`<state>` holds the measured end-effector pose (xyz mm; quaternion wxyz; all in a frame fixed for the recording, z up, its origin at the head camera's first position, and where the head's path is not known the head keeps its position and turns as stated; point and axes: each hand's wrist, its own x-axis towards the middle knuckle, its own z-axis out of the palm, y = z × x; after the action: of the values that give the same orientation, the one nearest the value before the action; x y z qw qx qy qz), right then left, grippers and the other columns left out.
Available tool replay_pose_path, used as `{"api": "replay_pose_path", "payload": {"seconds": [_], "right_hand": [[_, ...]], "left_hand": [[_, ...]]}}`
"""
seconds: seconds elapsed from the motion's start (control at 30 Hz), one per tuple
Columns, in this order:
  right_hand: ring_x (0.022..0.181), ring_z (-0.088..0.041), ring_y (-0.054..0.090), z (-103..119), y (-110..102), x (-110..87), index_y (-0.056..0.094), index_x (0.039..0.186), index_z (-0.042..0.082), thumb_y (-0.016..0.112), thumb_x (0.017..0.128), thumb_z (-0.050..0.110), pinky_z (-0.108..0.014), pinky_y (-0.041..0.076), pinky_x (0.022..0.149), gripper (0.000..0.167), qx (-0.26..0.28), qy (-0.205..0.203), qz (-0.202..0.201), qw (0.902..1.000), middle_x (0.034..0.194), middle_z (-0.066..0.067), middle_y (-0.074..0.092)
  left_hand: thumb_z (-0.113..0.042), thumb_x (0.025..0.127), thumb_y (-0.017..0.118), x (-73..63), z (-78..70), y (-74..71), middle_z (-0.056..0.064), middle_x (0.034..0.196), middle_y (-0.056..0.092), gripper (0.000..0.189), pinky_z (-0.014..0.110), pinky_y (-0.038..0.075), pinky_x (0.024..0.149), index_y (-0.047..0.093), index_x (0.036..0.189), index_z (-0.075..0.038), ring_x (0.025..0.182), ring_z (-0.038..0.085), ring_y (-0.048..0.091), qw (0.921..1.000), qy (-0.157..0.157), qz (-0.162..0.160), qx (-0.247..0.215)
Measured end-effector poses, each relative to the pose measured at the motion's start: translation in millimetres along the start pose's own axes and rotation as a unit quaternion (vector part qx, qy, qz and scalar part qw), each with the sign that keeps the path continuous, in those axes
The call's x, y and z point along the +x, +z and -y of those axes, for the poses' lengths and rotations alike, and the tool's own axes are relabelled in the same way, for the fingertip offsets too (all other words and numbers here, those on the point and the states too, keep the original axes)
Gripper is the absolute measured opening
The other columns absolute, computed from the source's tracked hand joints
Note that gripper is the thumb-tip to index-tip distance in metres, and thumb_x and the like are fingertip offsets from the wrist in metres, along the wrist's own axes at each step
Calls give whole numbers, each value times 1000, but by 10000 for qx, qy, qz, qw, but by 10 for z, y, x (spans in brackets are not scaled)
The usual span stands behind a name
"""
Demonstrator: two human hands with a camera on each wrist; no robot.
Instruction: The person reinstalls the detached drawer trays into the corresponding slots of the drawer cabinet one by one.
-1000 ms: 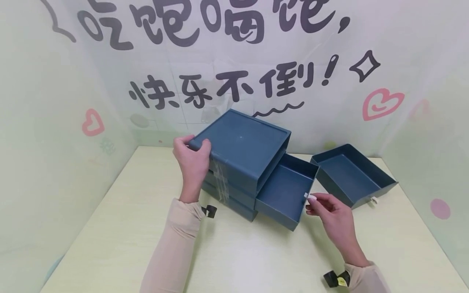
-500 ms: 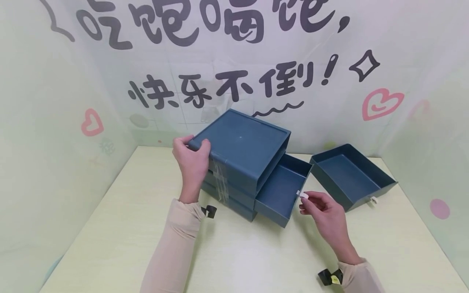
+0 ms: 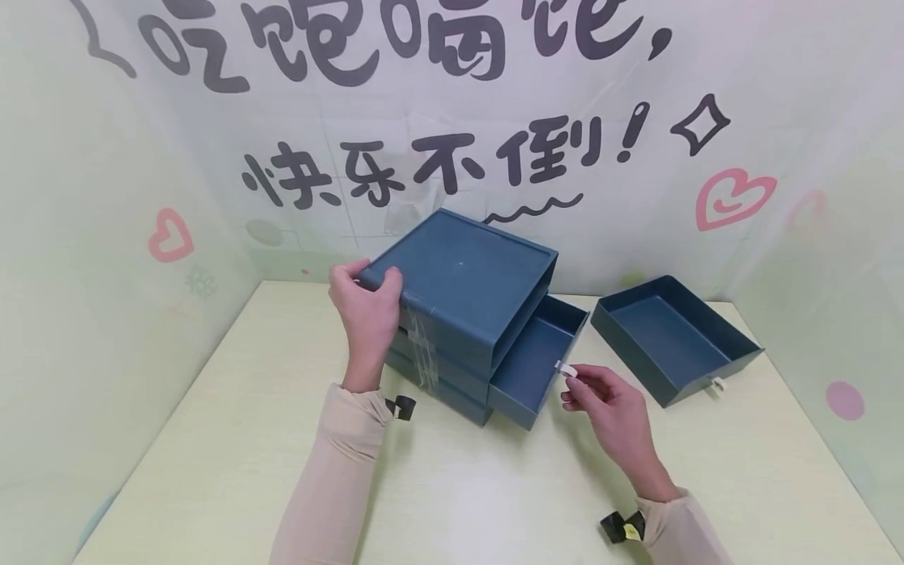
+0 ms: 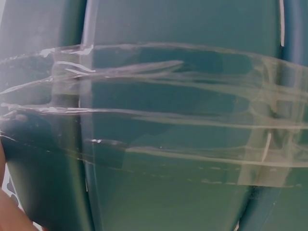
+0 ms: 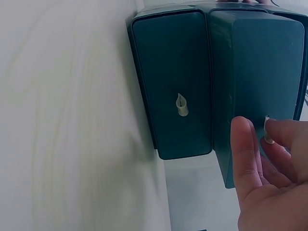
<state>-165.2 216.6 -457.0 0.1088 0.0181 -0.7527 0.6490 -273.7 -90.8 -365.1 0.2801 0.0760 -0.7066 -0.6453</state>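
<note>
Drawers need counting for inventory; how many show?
3: middle drawer, partly out of the cabinet; bottom drawer, pushed in; loose drawer, on the table to the right.

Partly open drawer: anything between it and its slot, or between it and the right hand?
Nothing visible. The drawer sits partway inside the cabinet, at middle level; the right hand pinches the drawer's white tab; the loose drawer lies aside.

"吃饱喝饱, 快乐不倒!" lettering point(image 3: 449, 169) across the back wall point(image 3: 628, 224)
</note>
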Motion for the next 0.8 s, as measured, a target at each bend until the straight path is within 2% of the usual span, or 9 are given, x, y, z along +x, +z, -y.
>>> {"api": "replay_pose_path", "payload": {"seconds": [0.4, 0.6, 0.8], "right_hand": [[73, -7, 74, 1, 111, 86, 65, 119, -12, 67, 96, 2, -24, 61, 69, 27, -11, 5, 80, 10000, 85, 16, 74], [75, -9, 75, 3, 166, 116, 65, 119, -11, 67, 96, 3, -25, 62, 71, 27, 98, 86, 147, 9998, 91, 1, 77], [76, -12, 75, 9, 218, 140, 66, 119, -8, 67, 96, 4, -25, 62, 72, 27, 30, 236, 129, 9996, 92, -4, 77]], "left_hand": [[-19, 85, 68, -1, -4, -1, 23, 128, 44, 50, 33, 45, 82, 48, 124, 3, 102, 25, 49, 10000, -4, -8, -8], [-19, 85, 68, -5, -1, -4, 23, 128, 44, 49, 33, 46, 82, 48, 124, 2, 101, 25, 50, 10000, -55, -4, -10], [-19, 85, 68, -6, -3, -6, 23, 128, 44, 50, 34, 48, 81, 48, 125, 2, 100, 25, 51, 10000, -85, 9, -41]]}}
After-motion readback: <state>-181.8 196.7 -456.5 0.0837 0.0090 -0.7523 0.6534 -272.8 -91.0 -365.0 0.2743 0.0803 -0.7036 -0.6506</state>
